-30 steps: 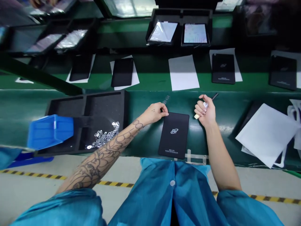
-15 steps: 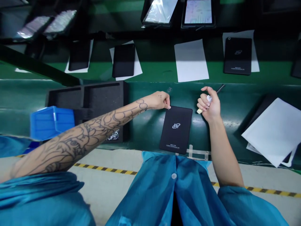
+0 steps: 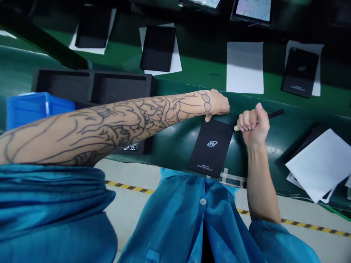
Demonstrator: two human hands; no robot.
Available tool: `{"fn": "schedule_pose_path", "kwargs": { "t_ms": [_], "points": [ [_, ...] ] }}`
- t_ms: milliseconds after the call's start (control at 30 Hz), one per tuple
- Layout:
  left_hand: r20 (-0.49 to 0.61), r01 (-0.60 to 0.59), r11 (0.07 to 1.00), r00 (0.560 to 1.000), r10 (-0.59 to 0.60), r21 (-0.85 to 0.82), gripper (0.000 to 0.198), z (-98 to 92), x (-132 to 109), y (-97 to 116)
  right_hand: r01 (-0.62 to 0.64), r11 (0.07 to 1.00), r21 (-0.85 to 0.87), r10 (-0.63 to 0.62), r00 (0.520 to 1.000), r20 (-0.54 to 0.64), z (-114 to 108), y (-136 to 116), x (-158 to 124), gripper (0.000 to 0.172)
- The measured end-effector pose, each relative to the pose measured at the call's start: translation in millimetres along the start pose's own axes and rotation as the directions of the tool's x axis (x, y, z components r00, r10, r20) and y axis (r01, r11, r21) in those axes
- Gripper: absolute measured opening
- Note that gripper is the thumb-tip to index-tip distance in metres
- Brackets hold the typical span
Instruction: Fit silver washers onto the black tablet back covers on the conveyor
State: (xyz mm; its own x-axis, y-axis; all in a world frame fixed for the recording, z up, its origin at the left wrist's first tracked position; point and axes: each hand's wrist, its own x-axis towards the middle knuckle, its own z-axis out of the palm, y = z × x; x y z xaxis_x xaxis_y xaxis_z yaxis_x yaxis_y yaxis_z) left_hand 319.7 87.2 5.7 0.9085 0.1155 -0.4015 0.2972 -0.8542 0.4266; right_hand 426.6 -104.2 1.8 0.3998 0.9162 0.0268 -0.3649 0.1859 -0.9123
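A black tablet [image 3: 211, 146] lies with its logo side up near the table's front edge, slightly turned. My left hand [image 3: 218, 103] is closed at its top edge, the thumb against the upper left corner; the other fingers curl down past the edge and are partly hidden. To the right of the tablet, my right hand [image 3: 255, 126] is wrapped round a slim pen-like tool. Its black end [image 3: 276, 113] points to the upper right, and a pale tip [image 3: 236, 128] pokes out on the left, close to the tablet's upper right corner.
Black tablets [image 3: 158, 48] on white sheets line the green strip behind, with a bare white sheet [image 3: 245, 67] among them. A dark compartment tray [image 3: 120, 91] and a blue bin [image 3: 27, 109] stand left. White sheets [image 3: 319, 164] are stacked at right.
My left hand has shifted right along the tablet's top edge and turned knuckles up. The tablet is turned slightly clockwise. My right thumb now points up, and the view has moved.
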Motion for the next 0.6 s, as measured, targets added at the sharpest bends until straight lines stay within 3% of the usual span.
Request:
{"fn": "schedule_pose_path", "kwargs": {
  "t_ms": [100, 200, 300, 367, 400, 433, 500, 533, 567, 600],
  "points": [
    [0.079, 0.002, 1.0, 0.997, -0.004, 0.021, 0.033, -0.7, -6, -10, 0.086, 0.985, -0.148, -0.082, 0.996, 0.034, 29, 4, 3, 0.066],
    [0.001, 0.11, 0.991, 0.994, -0.111, -0.076, 0.04, 3.5, -22, -19, 0.17, 0.963, -0.209, -0.154, 0.984, 0.09, 56, 13, 10, 0.056],
    [-0.153, 0.11, 0.977, 0.978, -0.139, -0.182, 0.045, 17.9, -54, -22, 0.224, 0.96, -0.168, -0.209, 0.973, 0.098, 77, 25, 15, 0.066],
    [-0.373, 0.025, 0.972, 0.921, -0.113, -0.233, 0.044, 34.3, -87, -19, 0.214, 0.963, -0.165, -0.202, 0.975, 0.087, 86, 34, 18, 0.073],
    [-0.5, 0.0, 0.969, 0.856, -0.128, -0.248, 0.041, 44.2, -107, -16, 0.196, 0.964, -0.179, -0.184, 0.979, 0.085, 89, 38, 19, 0.075],
    [-0.623, 0.02, 0.963, 0.758, -0.19, -0.269, 0.036, 54.7, -129, -13, 0.175, 0.965, -0.197, -0.162, 0.983, 0.085, 92, 41, 19, 0.076],
    [-0.775, 0.173, 0.911, 0.48, -0.41, -0.374, 0.026, 76.0, -178, -11, 0.141, 0.964, -0.226, -0.124, 0.988, 0.089, 95, 48, 21, 0.077],
    [-0.787, 0.27, 0.85, 0.326, -0.524, -0.453, 0.023, 86.1, -203, -11, 0.132, 0.964, -0.233, -0.113, 0.989, 0.093, 96, 50, 21, 0.078],
    [-0.768, 0.352, 0.779, 0.209, -0.606, -0.519, 0.022, 95.4, -227, -13, 0.126, 0.964, -0.236, -0.105, 0.99, 0.098, 96, 52, 22, 0.078],
    [-0.741, 0.42, 0.716, 0.135, -0.657, -0.558, 0.023, 103.8, -250, -17, 0.123, 0.963, -0.239, -0.101, 0.99, 0.102, 97, 54, 22, 0.079]
  ]
}}
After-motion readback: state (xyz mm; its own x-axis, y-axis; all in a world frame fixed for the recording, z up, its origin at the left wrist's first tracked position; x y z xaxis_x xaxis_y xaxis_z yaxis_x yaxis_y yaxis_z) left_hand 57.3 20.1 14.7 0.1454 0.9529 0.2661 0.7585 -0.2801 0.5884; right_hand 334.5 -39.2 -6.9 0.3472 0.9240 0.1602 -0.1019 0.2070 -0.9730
